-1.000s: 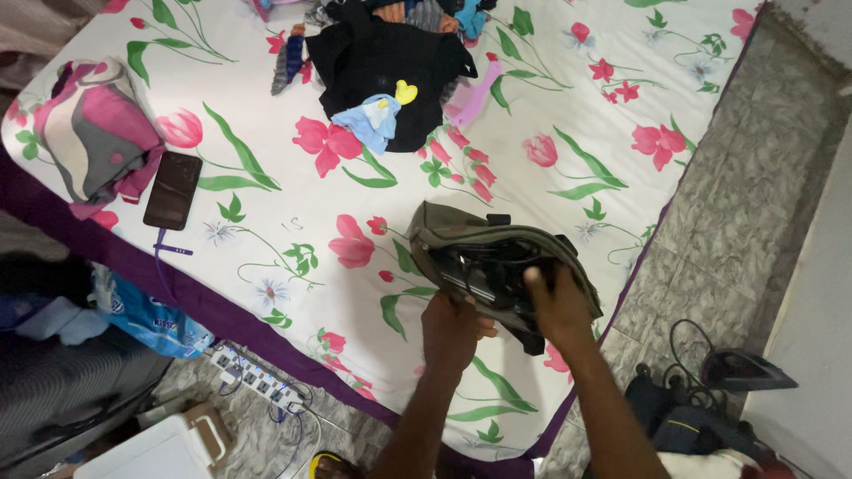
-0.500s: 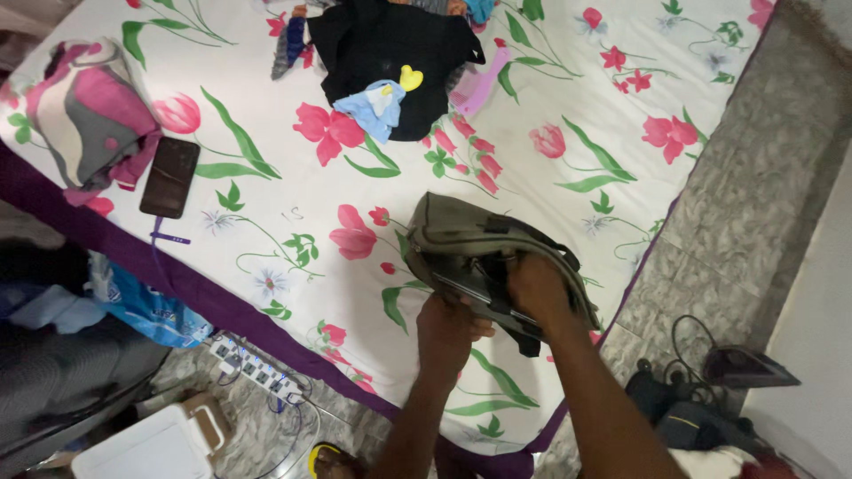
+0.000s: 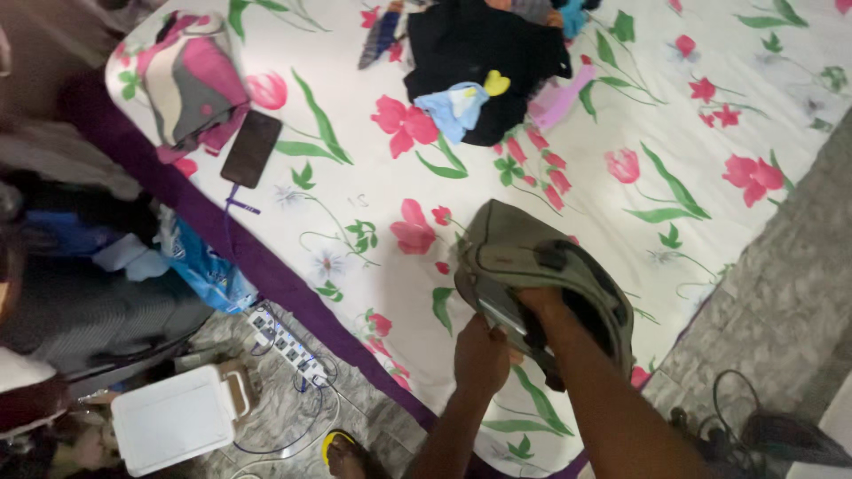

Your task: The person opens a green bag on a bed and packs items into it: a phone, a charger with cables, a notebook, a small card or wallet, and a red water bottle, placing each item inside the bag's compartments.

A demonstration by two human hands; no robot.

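Observation:
An olive-green bag [image 3: 524,253] with black trim lies on the flowered bed sheet [image 3: 355,168] near the bed's front edge. My left hand [image 3: 481,357] grips the bag's near edge and holds its mouth apart. My right hand [image 3: 536,302] reaches inside the bag; its fingers are hidden within, so what they touch cannot be seen. Both forearms come up from the bottom of the view.
A pile of dark clothes [image 3: 484,53] with a light blue piece lies at the far side. A black phone [image 3: 251,148] rests beside a folded pink and grey cloth [image 3: 186,80]. A power strip [image 3: 284,341], a white box [image 3: 173,419] and cables sit on the floor.
My right hand has pushed from the bag's opening deeper inside it. The left hand keeps its grip on the edge. The view has shifted, so everything sits further right.

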